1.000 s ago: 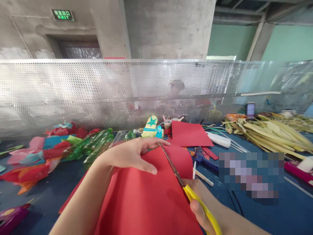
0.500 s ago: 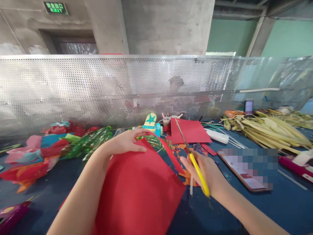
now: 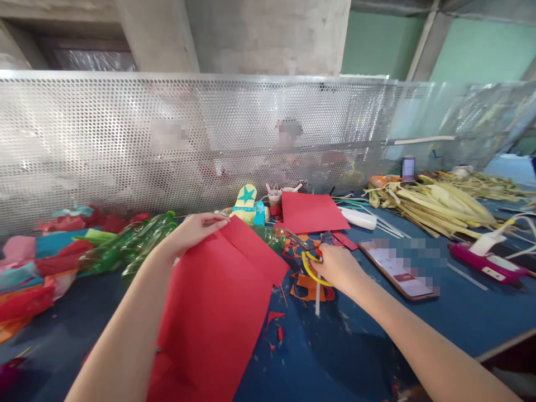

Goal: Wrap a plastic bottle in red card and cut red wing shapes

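Note:
My left hand (image 3: 196, 233) pinches the top edge of a large red paper sheet (image 3: 218, 318), which hangs tilted over the table's near side. A smaller red flap or piece (image 3: 259, 254) overlaps its upper right; I cannot tell whether it is joined. Fingers of my right hand (image 3: 338, 267) are wrapped around yellow-handled scissors (image 3: 309, 269), blades pointing up and left, just right of the paper and apart from it. Beneath them lie orange paper scraps (image 3: 310, 287) and a white stick (image 3: 317, 301). Another red sheet (image 3: 314, 213) rests farther back.
Green plastic bottles (image 3: 146, 240) and crumpled coloured paper (image 3: 54, 245) lie left. On the right are a phone (image 3: 397, 271), a white bottle (image 3: 358, 218), dried husks (image 3: 444, 206) and a magenta power strip (image 3: 488, 262). A perforated metal screen (image 3: 234, 128) stands behind the table.
The scissors have come down and turned, away from the paper. The narrow red strip near their blades no longer shows; a wider red piece overlaps the sheet. My view has shifted right and down.

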